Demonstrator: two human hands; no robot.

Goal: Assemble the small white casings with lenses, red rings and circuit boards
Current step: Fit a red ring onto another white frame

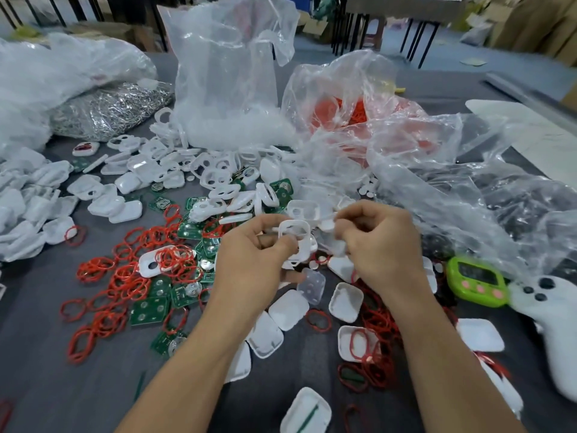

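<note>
My left hand grips a small white casing with an open window, held up over the middle of the table. My right hand pinches a small white round piece right beside the casing's upper edge. Red rings lie scattered to the left, mixed with green circuit boards. A clear lens lies under my hands. White casing halves are spread across the near table.
Clear plastic bags of white parts and red rings stand behind. A bag of silver metal pieces sits back left. A green timer and a white controller lie at right. Grey table.
</note>
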